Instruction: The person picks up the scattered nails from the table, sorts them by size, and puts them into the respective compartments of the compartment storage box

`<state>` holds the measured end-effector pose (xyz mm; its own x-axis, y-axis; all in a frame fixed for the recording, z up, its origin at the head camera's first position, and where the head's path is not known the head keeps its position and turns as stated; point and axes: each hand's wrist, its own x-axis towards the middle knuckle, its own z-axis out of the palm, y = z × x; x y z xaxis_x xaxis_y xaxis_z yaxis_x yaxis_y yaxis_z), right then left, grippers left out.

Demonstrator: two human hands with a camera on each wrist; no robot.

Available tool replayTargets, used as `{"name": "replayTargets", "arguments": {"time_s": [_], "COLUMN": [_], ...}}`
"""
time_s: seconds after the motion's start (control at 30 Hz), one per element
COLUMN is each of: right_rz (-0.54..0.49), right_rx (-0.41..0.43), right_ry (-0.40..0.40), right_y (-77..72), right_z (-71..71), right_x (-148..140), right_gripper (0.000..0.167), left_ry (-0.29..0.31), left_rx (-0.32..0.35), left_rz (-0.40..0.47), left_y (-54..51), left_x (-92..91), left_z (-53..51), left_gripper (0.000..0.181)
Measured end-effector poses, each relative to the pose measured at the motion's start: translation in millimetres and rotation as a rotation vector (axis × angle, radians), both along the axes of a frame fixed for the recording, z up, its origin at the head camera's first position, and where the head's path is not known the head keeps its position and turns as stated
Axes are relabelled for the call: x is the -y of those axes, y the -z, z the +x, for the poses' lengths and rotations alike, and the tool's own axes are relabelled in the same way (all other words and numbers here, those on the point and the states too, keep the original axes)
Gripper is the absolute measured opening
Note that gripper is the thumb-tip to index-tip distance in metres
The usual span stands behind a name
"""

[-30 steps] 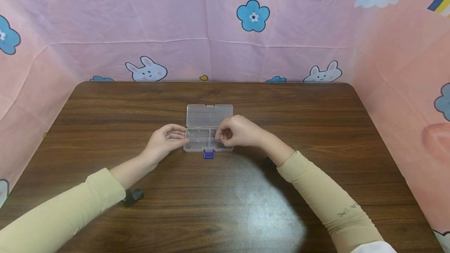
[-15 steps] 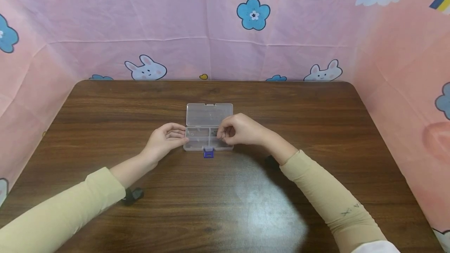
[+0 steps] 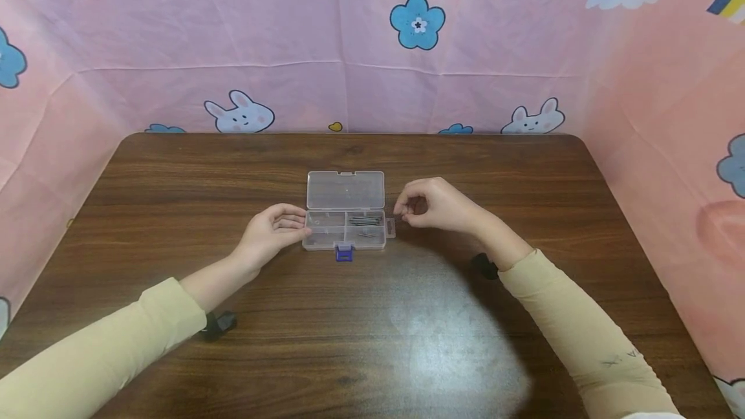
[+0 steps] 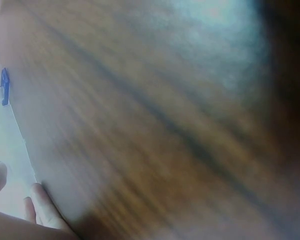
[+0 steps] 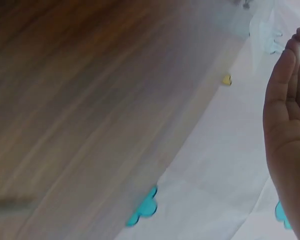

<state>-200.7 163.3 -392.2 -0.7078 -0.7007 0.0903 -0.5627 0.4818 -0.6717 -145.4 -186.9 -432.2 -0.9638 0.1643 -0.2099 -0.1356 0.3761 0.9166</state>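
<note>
A clear plastic compartment box [image 3: 326, 238] stands on the table with its lid [image 3: 346, 190] tipped back and a blue latch [image 3: 344, 254] at the front. Several thin metal pins, perhaps nails [image 3: 365, 220], lie in the back right compartment. A few shorter ones [image 3: 366, 235] are in the front right one. My left hand [image 3: 269, 238] holds the box's left end, thumb at the rim. My right hand [image 3: 441, 205] is just off the right end, near a clear hanging tab [image 3: 391, 228]; its fingers are curled toward the thumb, and whether they pinch something small is unclear.
The dark wood table [image 3: 349, 341] reaches back to a pink printed cloth [image 3: 291, 31], which also covers both sides. A small dark object [image 3: 221, 324] shows below the left sleeve, another dark object [image 3: 484, 266] below the right wrist.
My right hand has lifted away from the right compartments and moved right, past the box's end, uncovering the metal pins. My left hand stays at the box's left end.
</note>
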Motion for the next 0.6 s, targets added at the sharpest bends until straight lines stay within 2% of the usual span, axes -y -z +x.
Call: {"name": "replayTargets", "arguments": {"time_s": [0.4, 0.6], "right_rz": [0.045, 0.046], "right_rx": [-0.046, -0.037], "right_ry": [0.09, 0.127], "right_y": [-4.2, -8.1], "right_z": [4.9, 8.1], "right_x": [-54.2, -76.1], "right_gripper": [0.012, 0.016], "left_ry": [-0.002, 0.0], "left_rx": [0.015, 0.009], "left_rz": [-0.01, 0.004], "left_y": [1.0, 0.6], "left_x": [0.9, 0.4], "left_z": [0.3, 0.9], "left_gripper": [0.05, 0.049]}}
